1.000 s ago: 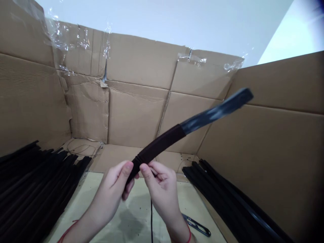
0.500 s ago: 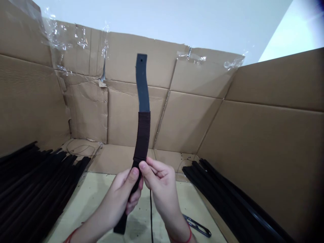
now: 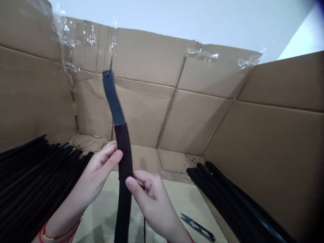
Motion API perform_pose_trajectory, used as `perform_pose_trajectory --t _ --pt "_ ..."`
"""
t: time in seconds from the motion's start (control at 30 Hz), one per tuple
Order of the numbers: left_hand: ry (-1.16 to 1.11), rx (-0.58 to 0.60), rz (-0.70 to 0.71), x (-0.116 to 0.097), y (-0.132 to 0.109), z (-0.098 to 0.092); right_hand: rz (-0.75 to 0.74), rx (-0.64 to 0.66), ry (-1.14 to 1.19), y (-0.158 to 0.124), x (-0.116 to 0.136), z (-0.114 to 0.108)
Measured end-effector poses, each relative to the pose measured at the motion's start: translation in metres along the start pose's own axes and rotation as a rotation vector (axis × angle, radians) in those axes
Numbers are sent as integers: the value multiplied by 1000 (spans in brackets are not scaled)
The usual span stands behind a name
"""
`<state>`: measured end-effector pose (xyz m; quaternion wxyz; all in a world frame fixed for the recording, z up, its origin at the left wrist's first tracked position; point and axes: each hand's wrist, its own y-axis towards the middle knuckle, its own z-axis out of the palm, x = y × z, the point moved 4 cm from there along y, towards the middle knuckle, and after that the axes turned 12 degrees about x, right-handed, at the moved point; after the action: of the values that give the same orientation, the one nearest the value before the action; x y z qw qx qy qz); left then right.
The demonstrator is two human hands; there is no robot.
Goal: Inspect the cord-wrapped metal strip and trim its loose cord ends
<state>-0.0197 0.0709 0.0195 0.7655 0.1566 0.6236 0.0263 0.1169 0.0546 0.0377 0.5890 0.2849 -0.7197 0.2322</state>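
Observation:
I hold a long flat black strip (image 3: 113, 101) upright in front of me; its middle is wound with dark brown cord (image 3: 124, 152). My left hand (image 3: 101, 168) touches the wound part from the left, thumb and fingers against it. My right hand (image 3: 146, 192) is closed just below the winding's lower edge, pinching at the strip or the cord there. A thin dark cord (image 3: 144, 229) hangs down under my right hand. The strip's top end has a small hole.
A stack of black strips (image 3: 32, 182) lies at the left, and another bundle (image 3: 235, 206) along the right cardboard wall. Small black snips (image 3: 198, 227) lie on the pale table surface (image 3: 174, 199). Taped cardboard walls (image 3: 202, 111) enclose the space on three sides.
The strip swung from pointing up-right to upright, then tilted slightly left. My left hand moved up onto the wound section; my right hand stayed pinched below it.

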Motion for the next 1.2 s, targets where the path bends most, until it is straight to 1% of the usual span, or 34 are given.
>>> perform_pose_trajectory --t 0.07,0.13,0.27,0.33,0.43,0.5,0.6,0.67,0.7,0.77,0.8,0.83,0.87,0.9,0.97,1.0,1.03,1.1,1.13,1.17,1.2 --pt "-18 -27 26 -6 -2 0 20 41 6 1 -3 5" --pt "-31 -27 34 -9 -3 2 18 66 25 2 -3 8" --pt "-62 -33 -45 -6 -4 -1 27 54 27 3 -2 9" --pt "-119 -80 -77 -3 -6 -6 42 57 25 4 -4 10" --pt "-124 -198 -111 -1 -9 -15 63 93 38 4 -8 14" --pt "-106 -203 -145 -1 -11 -16 72 99 37 4 -10 16" --pt "-183 -100 -138 -3 -11 -11 49 44 49 4 -7 13" --pt "-229 16 -161 -3 -10 -4 4 -9 75 5 -2 7" --pt "-211 98 -197 -1 -10 1 -25 -44 80 5 0 4" --pt "-98 278 -267 3 -9 13 -87 -152 65 4 3 -4" --pt "-30 338 -281 6 -9 18 -116 -214 58 3 4 -9" --pt "23 367 -275 7 -8 23 -137 -261 58 2 4 -13" --pt "48 364 -252 9 -6 27 -149 -290 72 1 3 -17" --pt "47 329 -227 10 -5 30 -153 -293 99 1 2 -20" --pt "-42 234 -199 14 -3 34 -147 -238 174 2 -2 -24" --pt "-135 216 -203 17 -3 37 -148 -192 210 2 -3 -25" --pt "-254 223 -223 20 -3 40 -152 -151 239 3 -4 -27" --pt "-477 308 -280 26 -5 50 -174 -107 257 4 -6 -29" --pt "-535 359 -302 27 -5 54 -183 -125 244 4 -7 -30" --pt "-534 390 -306 27 -6 57 -193 -173 214 4 -7 -32" --pt "-467 390 -290 26 -6 57 -198 -242 171 4 -8 -34"
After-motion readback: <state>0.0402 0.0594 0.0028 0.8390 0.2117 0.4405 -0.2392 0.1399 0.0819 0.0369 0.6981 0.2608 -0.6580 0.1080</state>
